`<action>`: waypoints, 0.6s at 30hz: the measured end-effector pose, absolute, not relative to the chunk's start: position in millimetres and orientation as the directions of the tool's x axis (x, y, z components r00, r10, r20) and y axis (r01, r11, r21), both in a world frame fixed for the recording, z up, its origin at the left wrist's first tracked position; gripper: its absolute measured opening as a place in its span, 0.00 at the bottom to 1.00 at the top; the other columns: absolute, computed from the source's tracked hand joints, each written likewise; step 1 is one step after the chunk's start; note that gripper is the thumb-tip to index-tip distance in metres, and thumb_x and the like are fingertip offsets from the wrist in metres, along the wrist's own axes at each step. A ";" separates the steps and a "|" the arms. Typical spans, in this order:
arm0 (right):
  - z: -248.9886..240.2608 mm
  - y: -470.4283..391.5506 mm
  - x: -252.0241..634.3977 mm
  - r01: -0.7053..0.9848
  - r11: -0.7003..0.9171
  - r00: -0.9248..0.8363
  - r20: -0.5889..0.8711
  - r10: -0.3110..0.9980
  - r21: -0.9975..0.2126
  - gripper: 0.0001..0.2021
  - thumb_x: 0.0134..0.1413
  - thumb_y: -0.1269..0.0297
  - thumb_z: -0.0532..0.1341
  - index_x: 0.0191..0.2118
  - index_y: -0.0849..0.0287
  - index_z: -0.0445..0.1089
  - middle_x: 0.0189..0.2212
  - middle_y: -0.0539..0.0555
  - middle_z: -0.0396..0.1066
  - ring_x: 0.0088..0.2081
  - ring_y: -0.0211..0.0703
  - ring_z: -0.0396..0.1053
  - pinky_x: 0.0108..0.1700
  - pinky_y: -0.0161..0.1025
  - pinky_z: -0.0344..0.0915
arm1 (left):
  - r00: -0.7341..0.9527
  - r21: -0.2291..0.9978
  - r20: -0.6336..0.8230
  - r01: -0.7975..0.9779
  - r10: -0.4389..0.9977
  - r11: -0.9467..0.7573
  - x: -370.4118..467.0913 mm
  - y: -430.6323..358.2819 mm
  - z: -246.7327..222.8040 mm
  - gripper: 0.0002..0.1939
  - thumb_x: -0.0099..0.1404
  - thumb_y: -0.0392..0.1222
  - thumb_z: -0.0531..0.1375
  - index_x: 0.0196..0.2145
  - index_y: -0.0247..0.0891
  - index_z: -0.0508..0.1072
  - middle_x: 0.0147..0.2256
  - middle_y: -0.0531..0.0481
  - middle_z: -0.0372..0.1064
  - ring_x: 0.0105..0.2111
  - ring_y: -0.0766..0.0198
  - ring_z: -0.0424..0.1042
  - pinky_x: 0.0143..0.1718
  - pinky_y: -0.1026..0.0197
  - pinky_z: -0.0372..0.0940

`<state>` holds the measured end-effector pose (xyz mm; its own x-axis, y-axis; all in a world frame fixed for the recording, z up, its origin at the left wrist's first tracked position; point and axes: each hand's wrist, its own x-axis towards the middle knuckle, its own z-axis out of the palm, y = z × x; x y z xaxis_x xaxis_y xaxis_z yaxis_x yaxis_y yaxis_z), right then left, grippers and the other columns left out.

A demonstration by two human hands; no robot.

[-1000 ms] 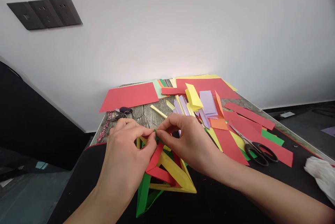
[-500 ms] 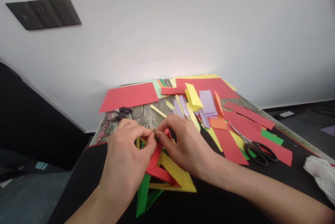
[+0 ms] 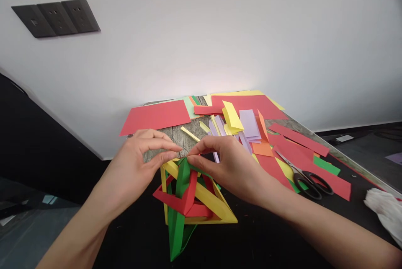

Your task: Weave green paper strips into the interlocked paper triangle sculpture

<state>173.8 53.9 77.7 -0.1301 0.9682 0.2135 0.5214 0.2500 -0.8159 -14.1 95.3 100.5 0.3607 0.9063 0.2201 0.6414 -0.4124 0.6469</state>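
An interlocked model of folded red, yellow and green paper strips (image 3: 177, 227) stands on the black surface at the bottom middle. My right hand (image 3: 226, 166) pinches the green tip at its top between thumb and forefinger. Left of that tip, my left hand (image 3: 141, 158) has its thumb and forefinger close together; whether a thin thread lies between them is too small to make out. Faint dark thread-like lines run over the wood-patterned table beyond the fingertips.
Scissors (image 3: 306, 179) with black handles lie at right on red and green paper. Red sheets (image 3: 160, 114), a folded yellow piece (image 3: 232, 117) and purple pieces (image 3: 249, 123) lie farther back. White tissue (image 3: 385, 210) is at far right. A wall (image 3: 201, 30) rises behind.
My left hand has moved left, away from my right fingertips, uncovering the model's left side and green top. My right hand has stayed nearly in place.
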 end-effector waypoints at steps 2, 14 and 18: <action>78.4 55.4 177.1 0.492 0.251 -0.160 0.197 0.967 -0.834 0.07 0.57 0.66 0.61 0.31 0.58 0.76 0.26 0.49 0.76 0.27 0.36 0.67 0.27 0.33 0.59 | 0.421 0.673 0.162 0.614 0.892 -0.412 -16.2 103.0 97.5 0.10 0.57 0.54 0.62 0.31 0.52 0.81 0.45 0.50 0.71 0.47 0.53 0.68 0.48 0.51 0.63; 94.6 62.3 188.8 0.377 0.138 -0.142 0.090 0.986 -0.916 0.07 0.56 0.67 0.62 0.28 0.60 0.74 0.24 0.50 0.73 0.25 0.33 0.66 0.25 0.31 0.60 | 0.592 0.792 -0.081 0.527 0.802 -0.309 -5.5 126.1 104.6 0.08 0.53 0.51 0.67 0.29 0.48 0.82 0.48 0.49 0.72 0.44 0.54 0.71 0.40 0.55 0.69; 89.3 66.8 193.0 0.360 0.132 -0.220 0.053 0.974 -0.923 0.05 0.54 0.67 0.62 0.30 0.60 0.76 0.26 0.51 0.74 0.27 0.34 0.68 0.28 0.32 0.64 | 0.637 0.851 -0.127 0.463 0.760 -0.247 -2.2 136.3 103.8 0.06 0.49 0.47 0.69 0.26 0.46 0.81 0.41 0.48 0.75 0.43 0.55 0.73 0.44 0.52 0.69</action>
